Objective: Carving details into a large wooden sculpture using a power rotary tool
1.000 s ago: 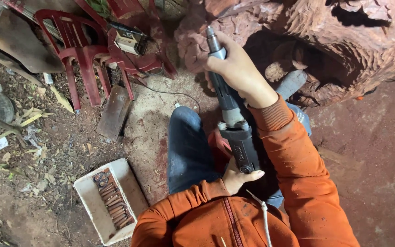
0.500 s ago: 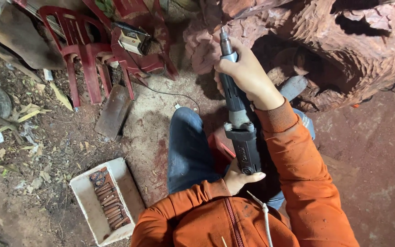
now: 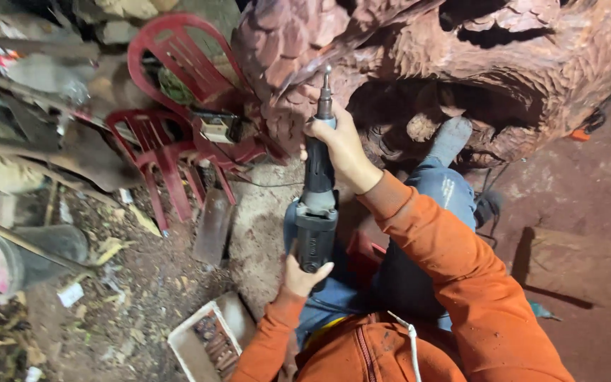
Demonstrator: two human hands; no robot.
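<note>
I hold a long grey and black die grinder (image 3: 317, 205) with both hands, pointing away from me. My right hand (image 3: 341, 145) grips its slim front neck just behind the bit. My left hand (image 3: 304, 277) clasps the thick black rear body near my lap. The metal bit's tip sits against a large reddish carved wooden sculpture (image 3: 461, 64) that fills the top of the head view. My sleeves are orange, and my legs in blue jeans (image 3: 447, 205) stretch toward the carving.
Red plastic chairs (image 3: 171, 134) stand at the upper left with a small box on one seat. A white tray (image 3: 203, 343) of rusty bits lies on the dirt floor by my left elbow. A dark bucket (image 3: 8, 262) sits at far left. A wooden block (image 3: 567, 262) lies right.
The view has shifted closer. The grinder has moved forward and up, and its bit now meets the carving. Both hands keep their hold.
</note>
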